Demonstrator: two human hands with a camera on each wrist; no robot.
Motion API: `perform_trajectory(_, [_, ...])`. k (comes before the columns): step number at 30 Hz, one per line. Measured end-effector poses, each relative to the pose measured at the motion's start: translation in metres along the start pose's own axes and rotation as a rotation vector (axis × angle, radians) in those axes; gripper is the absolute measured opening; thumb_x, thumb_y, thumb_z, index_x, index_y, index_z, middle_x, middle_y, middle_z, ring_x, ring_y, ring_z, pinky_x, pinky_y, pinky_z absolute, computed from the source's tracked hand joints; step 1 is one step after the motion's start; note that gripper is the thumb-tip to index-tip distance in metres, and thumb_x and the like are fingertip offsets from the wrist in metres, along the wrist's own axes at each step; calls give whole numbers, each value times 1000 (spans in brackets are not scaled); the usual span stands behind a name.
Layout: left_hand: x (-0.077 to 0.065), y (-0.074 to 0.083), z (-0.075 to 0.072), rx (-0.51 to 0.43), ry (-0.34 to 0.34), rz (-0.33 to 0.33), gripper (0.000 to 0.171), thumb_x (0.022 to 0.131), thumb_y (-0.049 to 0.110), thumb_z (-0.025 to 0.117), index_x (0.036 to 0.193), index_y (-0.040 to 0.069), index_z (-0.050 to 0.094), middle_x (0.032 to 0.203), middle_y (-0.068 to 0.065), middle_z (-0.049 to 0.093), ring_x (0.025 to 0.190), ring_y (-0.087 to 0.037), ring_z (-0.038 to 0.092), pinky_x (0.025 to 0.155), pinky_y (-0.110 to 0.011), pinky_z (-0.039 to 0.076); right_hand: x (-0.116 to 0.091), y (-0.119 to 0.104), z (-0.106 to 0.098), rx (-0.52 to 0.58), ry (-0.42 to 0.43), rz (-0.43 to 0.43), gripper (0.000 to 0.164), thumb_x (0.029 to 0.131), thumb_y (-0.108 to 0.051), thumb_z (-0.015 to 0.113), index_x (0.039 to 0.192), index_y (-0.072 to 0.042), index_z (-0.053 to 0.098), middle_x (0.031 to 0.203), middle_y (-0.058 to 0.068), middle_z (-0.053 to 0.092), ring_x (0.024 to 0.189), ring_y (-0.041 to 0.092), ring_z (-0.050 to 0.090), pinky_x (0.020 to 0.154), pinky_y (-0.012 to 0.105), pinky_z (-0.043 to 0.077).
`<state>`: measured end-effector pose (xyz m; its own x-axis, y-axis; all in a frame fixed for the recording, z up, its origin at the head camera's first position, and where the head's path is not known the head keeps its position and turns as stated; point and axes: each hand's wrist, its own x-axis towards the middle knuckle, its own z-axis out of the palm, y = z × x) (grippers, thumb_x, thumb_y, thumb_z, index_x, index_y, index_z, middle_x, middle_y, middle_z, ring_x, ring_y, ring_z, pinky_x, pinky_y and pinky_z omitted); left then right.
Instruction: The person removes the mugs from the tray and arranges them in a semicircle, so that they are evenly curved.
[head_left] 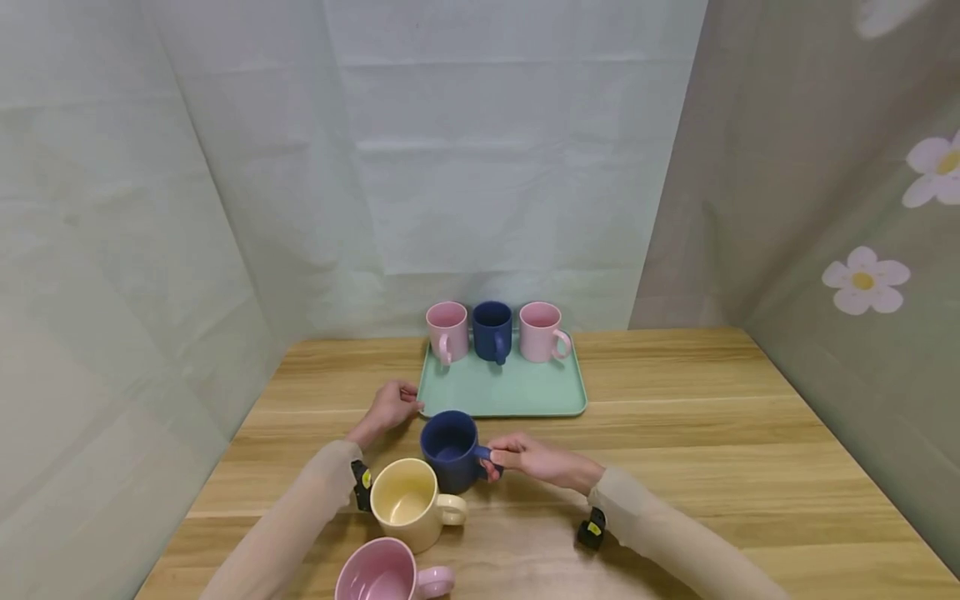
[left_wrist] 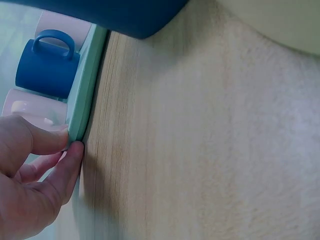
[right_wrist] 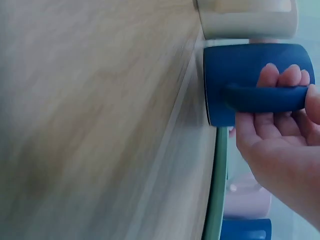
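Observation:
My right hand (head_left: 536,460) holds a dark blue mug (head_left: 450,450) by its handle, the fingers hooked through it in the right wrist view. This mug stands in front of a mint green tray (head_left: 502,398). At the tray's front left corner, my left hand (head_left: 393,406) pinches the rim between thumb (left_wrist: 52,141) and fingers. Along the back of the tray stand a pink mug (head_left: 447,333), another dark blue mug (head_left: 492,332) and a second pink mug (head_left: 540,333).
Close in front of the held mug is a pale yellow mug (head_left: 408,504), handle to the right. Nearer still, a pink mug (head_left: 382,575) is cut off by the frame's bottom edge. The wooden table (head_left: 712,450) meets a hanging cloth (head_left: 517,167) behind the tray.

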<state>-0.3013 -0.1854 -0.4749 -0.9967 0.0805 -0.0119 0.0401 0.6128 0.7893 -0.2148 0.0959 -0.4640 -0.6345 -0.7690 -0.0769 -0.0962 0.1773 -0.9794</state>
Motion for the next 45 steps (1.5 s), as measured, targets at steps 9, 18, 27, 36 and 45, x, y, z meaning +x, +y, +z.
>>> perform_trajectory(9, [4, -1, 1, 6, 10, -31, 26, 83, -1, 69, 104, -13, 60, 92, -24, 66, 84, -27, 64, 72, -29, 54, -5, -6, -10, 10, -66, 27, 39, 102, -21, 45, 108, 17, 54, 90, 2, 62, 90, 14, 58, 91, 25, 47])
perform_trajectory(18, [3, -2, 1, 11, 8, -31, 26, 83, -1, 69, 105, -12, 62, 95, -24, 67, 86, -27, 64, 72, -27, 54, -4, -5, -18, 164, -74, 101, 35, 101, -15, 45, 116, 17, 48, 97, 0, 63, 94, 11, 60, 96, 34, 49])
perform_trajectory(27, [3, 0, 1, 40, 20, -23, 26, 82, -1, 69, 104, -12, 61, 94, -23, 66, 88, -29, 63, 77, -32, 54, -5, -7, -29, 226, 154, 135, 35, 99, -13, 47, 123, 13, 47, 97, 2, 62, 86, 13, 62, 87, 33, 53])
perform_trajectory(36, [5, 1, 2, 39, 12, -25, 27, 82, -1, 70, 104, -12, 60, 92, -23, 66, 86, -28, 63, 74, -31, 54, -3, -13, -37, 366, 353, 130, 34, 96, -5, 46, 126, 13, 42, 87, 1, 63, 77, 9, 62, 76, 24, 52])
perform_trajectory(45, [6, -1, -1, 47, -6, -4, 27, 80, 0, 71, 102, -11, 59, 91, -22, 66, 83, -27, 63, 73, -31, 54, -3, -12, -47, 498, 610, 125, 37, 95, -2, 45, 130, 10, 38, 79, -3, 58, 66, 5, 56, 65, 17, 48])
